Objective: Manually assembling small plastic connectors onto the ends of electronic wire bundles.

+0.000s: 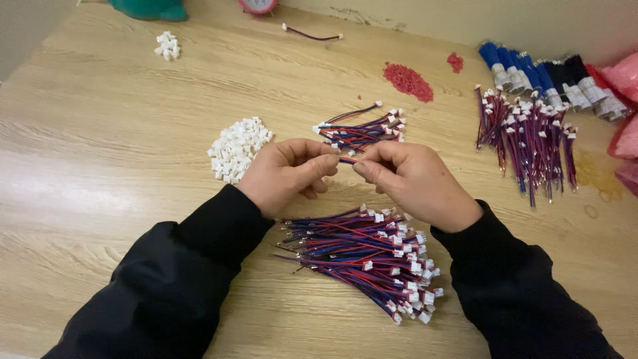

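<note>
**Both hands pinch one short wire lead above the table**

A short red-and-blue lead (347, 159) sits between the two hands, above the middle of the wooden table (100, 146). The left hand (286, 174) is closed, thumb and forefinger pinching the lead's left end; whether a white plug is in that pinch cannot be told. The right hand (415, 183) is closed too, its fingertips nipping the lead's right end. Both wrists are in black sleeves (193, 266).

Just near of the hands lies a big bundle (362, 256) of the same leads, white plugs at its right end. Just far of the hands lies a small bundle (362, 131), plugs also to the right. Left of that is a heap of loose white plugs (238, 147).

At far right a third bundle (528, 136) lies fanned out, with blue and black wire coils (548, 76) beyond it. Red scraps (408, 81) are piled far of centre. A few white plugs (167, 45) and a single lead (312, 34) lie at the far edge.
</note>
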